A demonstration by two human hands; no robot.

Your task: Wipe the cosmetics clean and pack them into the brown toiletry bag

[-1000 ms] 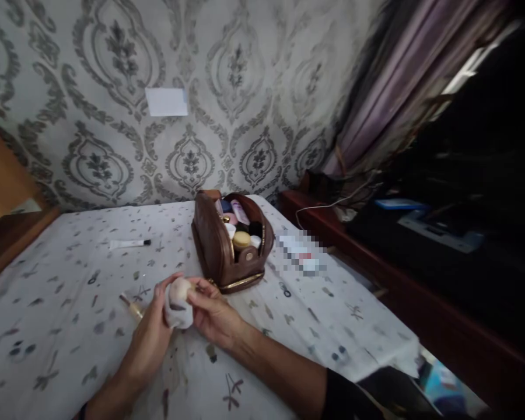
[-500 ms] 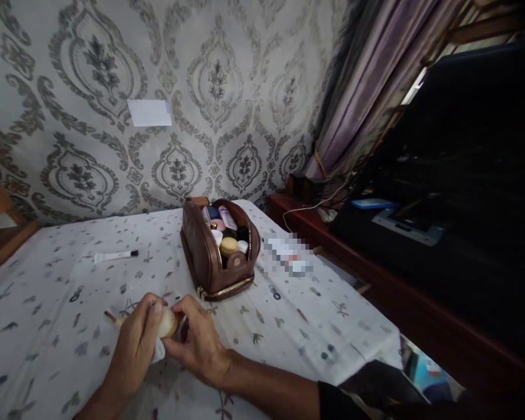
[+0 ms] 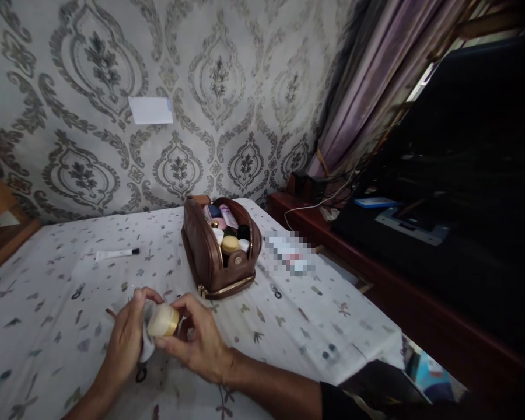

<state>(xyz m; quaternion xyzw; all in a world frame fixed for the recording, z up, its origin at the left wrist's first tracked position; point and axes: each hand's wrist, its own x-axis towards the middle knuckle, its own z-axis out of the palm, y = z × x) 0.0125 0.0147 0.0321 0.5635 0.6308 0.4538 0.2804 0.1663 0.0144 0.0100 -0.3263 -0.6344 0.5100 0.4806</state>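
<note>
A small cream-coloured jar with a gold band (image 3: 163,321) is pinched between the thumb and fingers of my right hand (image 3: 199,338). Beside it on the left, my left hand (image 3: 126,332) has its fingers curled around a pale cloth (image 3: 146,347), which hangs below the jar. A thin brown stick end (image 3: 111,313) shows just left of my left hand; the rest is hidden. Behind my hands stands an open brown bag (image 3: 203,251) holding several jars and tubes, among them a yellow-lidded jar (image 3: 230,244).
A white tube with a black cap (image 3: 116,254) lies on the patterned tablecloth (image 3: 48,280) at the left. Right of the bag is a blurred-out item (image 3: 291,254). A dark red desk (image 3: 332,233) with a cable and a blue object (image 3: 376,203) runs along the right.
The jar has shifted slightly left in my right hand's pinch and shows more of its side. My left hand has moved left, its fingers now off the jar's front.
</note>
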